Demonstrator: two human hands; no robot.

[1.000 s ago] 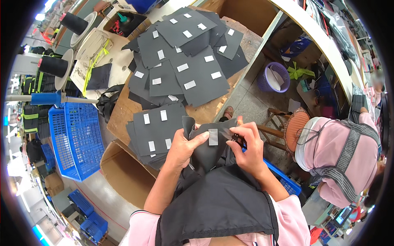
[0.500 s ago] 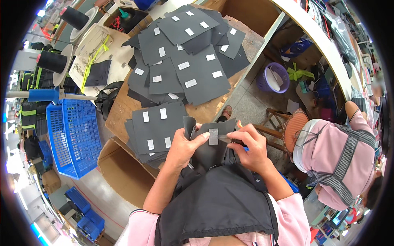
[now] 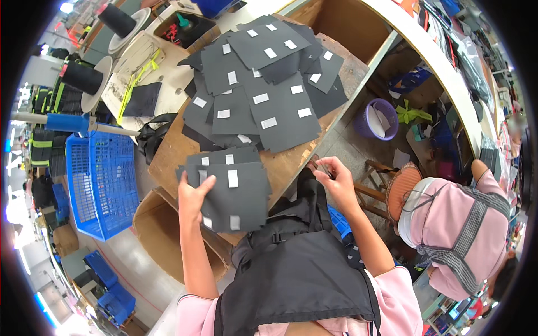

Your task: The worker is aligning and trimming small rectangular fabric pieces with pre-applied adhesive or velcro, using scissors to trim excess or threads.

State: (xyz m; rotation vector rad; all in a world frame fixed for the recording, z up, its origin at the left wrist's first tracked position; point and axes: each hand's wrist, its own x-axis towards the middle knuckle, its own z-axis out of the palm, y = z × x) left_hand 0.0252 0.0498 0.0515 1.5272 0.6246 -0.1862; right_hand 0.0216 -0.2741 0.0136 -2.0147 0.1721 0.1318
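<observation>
My left hand (image 3: pixel 193 196) grips a dark grey fabric panel (image 3: pixel 246 201) by its left side, thumb on top. The panel bears small white rectangular patches and lies flat over a small pile of like panels (image 3: pixel 246 154) at the table's near edge. Patches and fingers are slightly blurred. My right hand (image 3: pixel 338 182) is raised to the right of the panel, off the table's edge, its fingers curled round small thread snips that are mostly hidden. Beyond lies a larger heap of the same grey panels (image 3: pixel 286 120).
An open cardboard box (image 3: pixel 151 224) stands below the table's left edge, beside a blue plastic crate (image 3: pixel 101 185). Black thread cones (image 3: pixel 81 78) are at upper left. A purple basket (image 3: pixel 376 119) and a wooden stool are to the right, near another person in pink (image 3: pixel 465 229).
My left hand has carried the panel from my lap leftward onto the small pile. The right hand has drawn away from the panel with the snips. The view has shifted slightly.
</observation>
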